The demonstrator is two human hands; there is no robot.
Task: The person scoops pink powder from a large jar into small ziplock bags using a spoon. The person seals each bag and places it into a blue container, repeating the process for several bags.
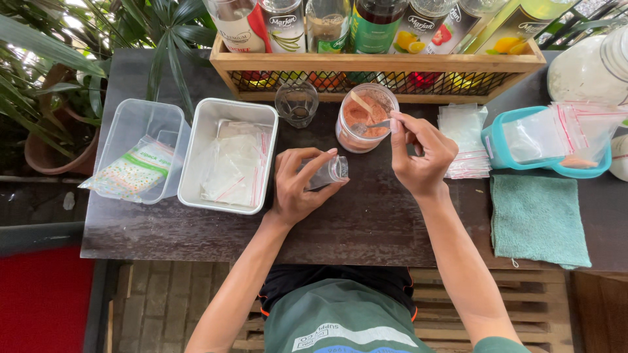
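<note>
A small clear plastic bag (pixel 329 171) is pinched open-end up by the curled left hand (pixel 297 186) just above the dark bench (pixel 366 222), while a metal spoon (pixel 370 125) is gripped by the right hand's (pixel 422 153) bent fingers and dipped into the jar of orange powder (pixel 363 117).

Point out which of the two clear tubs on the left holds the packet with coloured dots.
The far-left tub, tilted beside the potted plants, holds the dotted packet. The rectangular tub nearer the left hand holds only clear zip bags.
</note>
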